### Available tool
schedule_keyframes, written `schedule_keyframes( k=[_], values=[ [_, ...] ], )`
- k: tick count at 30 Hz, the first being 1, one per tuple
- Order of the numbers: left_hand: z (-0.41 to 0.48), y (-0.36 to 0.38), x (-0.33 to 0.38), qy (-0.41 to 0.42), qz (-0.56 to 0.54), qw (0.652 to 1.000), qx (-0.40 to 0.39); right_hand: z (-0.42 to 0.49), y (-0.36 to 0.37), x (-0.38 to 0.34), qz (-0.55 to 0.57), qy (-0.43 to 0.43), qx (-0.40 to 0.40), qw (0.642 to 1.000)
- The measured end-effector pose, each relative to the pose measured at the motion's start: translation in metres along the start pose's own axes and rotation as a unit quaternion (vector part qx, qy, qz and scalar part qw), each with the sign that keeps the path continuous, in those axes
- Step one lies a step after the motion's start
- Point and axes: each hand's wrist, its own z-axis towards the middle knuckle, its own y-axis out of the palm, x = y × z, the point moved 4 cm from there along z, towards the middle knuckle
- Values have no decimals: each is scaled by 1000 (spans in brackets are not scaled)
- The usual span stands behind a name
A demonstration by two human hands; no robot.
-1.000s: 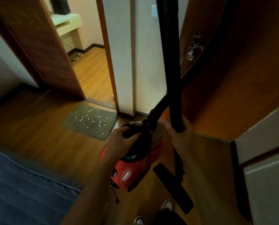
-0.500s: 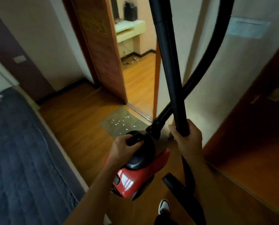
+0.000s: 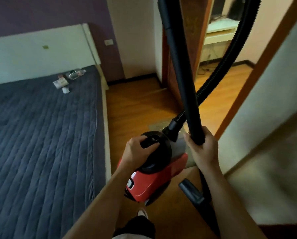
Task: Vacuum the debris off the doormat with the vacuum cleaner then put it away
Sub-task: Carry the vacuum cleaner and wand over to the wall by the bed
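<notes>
My left hand (image 3: pixel 137 150) grips the vacuum (image 3: pixel 152 183) by its top handle, my right hand (image 3: pixel 203 149) wraps the near-upright wand (image 3: pixel 184 75), and the doormat (image 3: pixel 159 125) lies just ahead, half hidden behind the vacuum, nearer my right.

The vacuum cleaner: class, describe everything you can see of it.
The vacuum cleaner has a glossy red plastic body with a black domed top, and looks lifted, tilted, above the wood floor. The left-hand grip holds its carry handle. A ribbed black hose loops up from its front; the right-hand grip holds the rigid black tube upright, floor nozzle low beside the body.
</notes>
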Motion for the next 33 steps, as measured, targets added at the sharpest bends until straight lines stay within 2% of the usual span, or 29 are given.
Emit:
schedule_keyframes(
  k=[6, 9, 15, 18, 26, 33],
  values=[
    [47, -27, -45, -73, 1, 995, 62, 59, 55, 22, 0, -23, -52, 998],
    [75, -37, -63, -80, -4, 994, 78, 88, 86, 27, -2, -22, -66, 998],
    [172, -66, -112, -123, -36, 989, 72, 179, 174, 27, -5, -8, -77, 997],
    [225, -86, -131, -121, -26, 990, 68, 227, 220, 26, -4, 15, -105, 994],
    [339, -137, -146, -97, -16, 991, 94, 322, 303, 11, 22, 10, -113, 993],
    [421, -165, -166, -132, -24, 985, 108, 389, 351, 26, 51, 29, -132, 990]
  ],
)
